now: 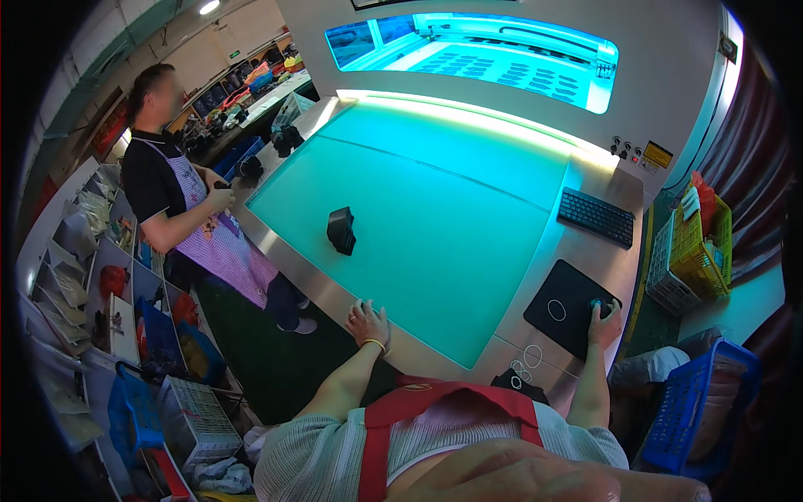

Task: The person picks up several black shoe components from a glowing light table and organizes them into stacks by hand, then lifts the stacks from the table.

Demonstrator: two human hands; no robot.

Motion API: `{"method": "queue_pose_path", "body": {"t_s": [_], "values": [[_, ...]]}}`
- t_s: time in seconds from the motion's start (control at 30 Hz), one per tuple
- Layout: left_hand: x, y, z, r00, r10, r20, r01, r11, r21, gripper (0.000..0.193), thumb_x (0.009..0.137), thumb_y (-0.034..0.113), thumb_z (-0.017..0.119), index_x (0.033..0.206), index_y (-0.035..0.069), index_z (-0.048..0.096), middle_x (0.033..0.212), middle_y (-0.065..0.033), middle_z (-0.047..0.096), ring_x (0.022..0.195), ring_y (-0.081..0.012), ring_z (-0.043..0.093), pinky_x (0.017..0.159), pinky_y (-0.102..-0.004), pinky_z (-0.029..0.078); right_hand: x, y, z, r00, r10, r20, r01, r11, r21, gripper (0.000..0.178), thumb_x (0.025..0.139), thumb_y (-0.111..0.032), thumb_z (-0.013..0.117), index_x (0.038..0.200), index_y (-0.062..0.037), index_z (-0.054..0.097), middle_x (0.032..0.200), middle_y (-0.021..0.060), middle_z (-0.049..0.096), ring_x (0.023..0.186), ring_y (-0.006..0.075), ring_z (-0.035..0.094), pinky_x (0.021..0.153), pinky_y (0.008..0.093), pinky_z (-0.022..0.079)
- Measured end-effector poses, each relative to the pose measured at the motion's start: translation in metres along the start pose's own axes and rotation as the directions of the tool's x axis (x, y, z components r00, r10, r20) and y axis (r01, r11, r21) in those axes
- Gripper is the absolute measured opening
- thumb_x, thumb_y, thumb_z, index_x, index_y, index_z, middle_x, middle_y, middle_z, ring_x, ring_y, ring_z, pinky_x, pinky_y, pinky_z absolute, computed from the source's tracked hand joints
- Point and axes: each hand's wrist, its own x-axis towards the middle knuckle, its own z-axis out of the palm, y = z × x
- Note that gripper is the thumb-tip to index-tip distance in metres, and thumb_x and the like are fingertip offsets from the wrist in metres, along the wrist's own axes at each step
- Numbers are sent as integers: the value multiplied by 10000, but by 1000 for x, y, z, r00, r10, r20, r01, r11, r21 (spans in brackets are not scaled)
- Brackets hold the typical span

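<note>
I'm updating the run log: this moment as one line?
left hand: open, at metal table edge; right hand: on mouse; black item: on teal surface

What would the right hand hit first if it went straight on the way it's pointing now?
Probably the black keyboard: the right hand points roughly at it, past the edge of the black mat and some bare metal tabletop. Its height over the surface is hard to judge.
</note>
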Motion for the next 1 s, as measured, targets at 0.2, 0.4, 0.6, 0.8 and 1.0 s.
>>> {"method": "queue_pose_path", "body": {"t_s": [0.2, 0.4, 0.6, 0.8, 1.0], "values": [[0, 1, -1, 1000, 9, -4, -9, 1000, 11, 445, 872, 380, 677, 1237, 152, 563, 1348, -84, 480, 1305, -298, 410, 1075, -476, 308, 0, 3, 1, 1000, 12, -8, -12, 1000, -4, 558, 862, -380, 682, 1321, -97, 539, 1160, 96, 651, 1131, 310, 571, 1012, 448, 382], [0, 1, -3, 1000, 5, 5, -5, 1000, 16, 442, 876, 380, 674, 1240, 152, 567, 1351, -87, 479, 1309, -299, 408, 1075, -474, 309, 0, 1, 0, 1000, 10, -12, -10, 1000, -13, 549, 870, -370, 675, 1323, -91, 539, 1160, 99, 651, 1132, 311, 568, 1013, 446, 385], [0, 0, 0, 1000, 3, 2, -3, 1000, 4, 434, 877, 378, 672, 1234, 151, 572, 1353, -88, 479, 1305, -298, 411, 1074, -474, 310, 0, -1, -1, 1000, 15, -3, -15, 1000, -13, 538, 873, -362, 675, 1318, -89, 544, 1153, 98, 654, 1129, 305, 570, 1011, 442, 388], [0, 0, -1, 1000, 5, 1, -5, 1000, 1, 430, 880, 385, 663, 1230, 150, 576, 1346, -91, 487, 1293, -299, 422, 1069, -478, 311, 0, -1, -2, 1000, 11, -4, -11, 1000, -19, 538, 873, -364, 676, 1315, -86, 546, 1141, 96, 659, 1116, 305, 578, 1004, 438, 396], [0, 1, -2, 1000, 6, -3, -6, 1000, 2, 430, 877, 391, 661, 1229, 157, 578, 1342, -85, 492, 1287, -296, 427, 1063, -480, 314, 0, -1, -2, 1000, -4, -20, 4, 1000, -12, 539, 871, -366, 679, 1311, -84, 549, 1135, 101, 662, 1106, 309, 584, 986, 437, 412]]}}
